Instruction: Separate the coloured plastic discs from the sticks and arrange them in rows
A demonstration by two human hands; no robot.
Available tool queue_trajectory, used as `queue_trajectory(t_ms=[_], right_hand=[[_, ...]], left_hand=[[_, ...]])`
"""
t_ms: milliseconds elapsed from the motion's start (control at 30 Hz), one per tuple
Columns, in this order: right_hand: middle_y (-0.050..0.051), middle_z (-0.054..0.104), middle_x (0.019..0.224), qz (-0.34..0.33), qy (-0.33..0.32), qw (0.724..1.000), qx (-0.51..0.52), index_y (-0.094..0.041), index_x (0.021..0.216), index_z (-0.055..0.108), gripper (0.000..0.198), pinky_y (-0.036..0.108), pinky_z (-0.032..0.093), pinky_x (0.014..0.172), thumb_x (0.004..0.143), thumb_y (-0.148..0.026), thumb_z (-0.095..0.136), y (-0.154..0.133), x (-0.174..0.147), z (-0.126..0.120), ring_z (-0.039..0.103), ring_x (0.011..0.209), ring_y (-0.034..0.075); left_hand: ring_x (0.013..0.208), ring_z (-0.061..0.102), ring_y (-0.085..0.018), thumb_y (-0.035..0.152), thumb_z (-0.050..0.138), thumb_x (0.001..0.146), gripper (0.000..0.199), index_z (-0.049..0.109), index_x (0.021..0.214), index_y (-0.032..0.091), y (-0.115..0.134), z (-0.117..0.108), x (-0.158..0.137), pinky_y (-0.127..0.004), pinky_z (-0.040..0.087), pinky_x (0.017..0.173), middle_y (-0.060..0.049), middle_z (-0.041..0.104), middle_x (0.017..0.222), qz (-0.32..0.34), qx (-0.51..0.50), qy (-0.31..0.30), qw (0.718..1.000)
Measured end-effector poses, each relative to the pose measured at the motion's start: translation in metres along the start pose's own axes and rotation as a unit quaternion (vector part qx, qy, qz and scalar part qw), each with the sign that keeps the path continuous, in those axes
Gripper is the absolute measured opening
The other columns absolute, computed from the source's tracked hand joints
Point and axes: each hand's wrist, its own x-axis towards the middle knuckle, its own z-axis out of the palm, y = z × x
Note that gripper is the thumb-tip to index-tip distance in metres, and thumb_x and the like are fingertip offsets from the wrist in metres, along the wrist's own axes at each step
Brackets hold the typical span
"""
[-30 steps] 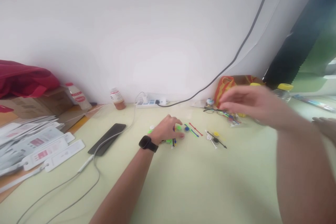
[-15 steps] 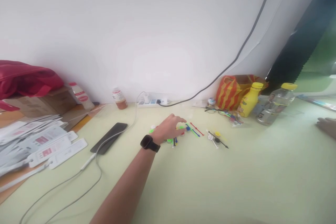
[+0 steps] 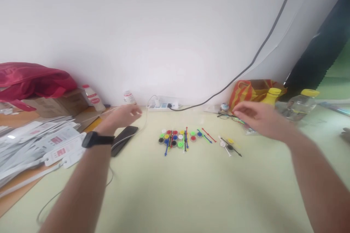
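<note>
My left hand (image 3: 123, 116), with a black watch (image 3: 97, 140) on the wrist, hovers above the black phone (image 3: 124, 140). It holds nothing I can see, its fingers loosely bent and apart. My right hand (image 3: 254, 113) hangs over the eyeglasses (image 3: 224, 115) side of the table, fingers pointing left, somewhat blurred, with nothing visible in them. Between the hands lie small coloured discs (image 3: 175, 137) in rows, with several thin arrows across them. A red arrow (image 3: 209, 134) and a blue and green pair lie beside these. Farther right are a white arrow piece (image 3: 223, 145) and a black arrow piece (image 3: 231, 147).
At the back stand a white bottle (image 3: 129, 97), a power strip (image 3: 163, 106) and a striped bag (image 3: 243, 91) with a yellow bottle (image 3: 271, 96) and a clear bottle (image 3: 304, 105). Tags (image 3: 58, 138) and a cardboard box (image 3: 60, 105) fill the left. Another hand (image 3: 346, 133) shows at the right edge.
My left hand has moved left, off the coloured discs, uncovering them. My right hand has come into view on the right. The view has shifted slightly.
</note>
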Motion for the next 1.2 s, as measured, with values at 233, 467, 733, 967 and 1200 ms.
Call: queue_trajectory(t_ms=[233, 467, 733, 967, 1200], right_hand=[[0.01, 0.069, 0.132, -0.008, -0.076, 0.994, -0.072, -0.027, 0.126, 0.066, 0.036, 0.05, 0.048, 0.108, 0.101, -0.045, 0.047, 0.055, -0.029, 0.102, 0.06, 0.128, 0.031], [0.009, 0.07, 0.121, -0.015, -0.099, 0.992, -0.075, -0.027, 0.114, 0.066, 0.024, 0.046, 0.052, 0.097, 0.097, -0.039, 0.052, 0.048, -0.045, 0.121, 0.062, 0.114, 0.028], [0.007, 0.071, 0.112, -0.027, -0.112, 0.99, -0.076, -0.027, 0.098, 0.066, 0.013, 0.044, 0.05, 0.092, 0.094, -0.034, 0.055, 0.056, -0.047, 0.122, 0.062, 0.109, 0.028], [0.008, 0.072, 0.112, -0.025, -0.117, 0.989, -0.082, -0.027, 0.098, 0.066, 0.016, 0.045, 0.049, 0.092, 0.095, -0.036, 0.054, 0.059, -0.045, 0.12, 0.062, 0.108, 0.028], [0.007, 0.072, 0.113, -0.024, -0.125, 0.99, -0.066, -0.027, 0.1, 0.066, 0.017, 0.043, 0.049, 0.091, 0.097, -0.037, 0.052, 0.053, -0.047, 0.116, 0.062, 0.11, 0.027]], left_hand=[[0.097, 0.071, -0.029, 0.075, 0.067, 0.073, 0.087, 0.064, 0.13, 0.009, -0.123, 0.034, -0.016, -0.033, 0.05, 0.084, -0.015, 0.076, 0.11, -0.09, 0.043, -0.068, 0.993], [0.103, 0.071, -0.035, 0.088, 0.061, 0.072, 0.108, 0.055, 0.144, 0.009, -0.132, 0.054, -0.043, -0.036, 0.049, 0.085, -0.014, 0.076, 0.113, -0.151, 0.006, -0.084, 0.985], [0.107, 0.07, -0.041, 0.086, 0.068, 0.061, 0.113, 0.058, 0.146, 0.011, -0.109, 0.062, -0.044, -0.04, 0.05, 0.087, -0.019, 0.075, 0.116, -0.122, -0.014, -0.085, 0.989], [0.106, 0.07, -0.042, 0.08, 0.066, 0.064, 0.109, 0.058, 0.148, 0.011, -0.111, 0.07, -0.045, -0.043, 0.052, 0.086, -0.021, 0.073, 0.121, -0.119, 0.023, -0.074, 0.99], [0.109, 0.069, -0.044, 0.084, 0.054, 0.075, 0.108, 0.05, 0.152, 0.008, -0.104, 0.076, -0.055, -0.046, 0.05, 0.089, -0.027, 0.069, 0.125, -0.131, 0.057, -0.053, 0.988]])
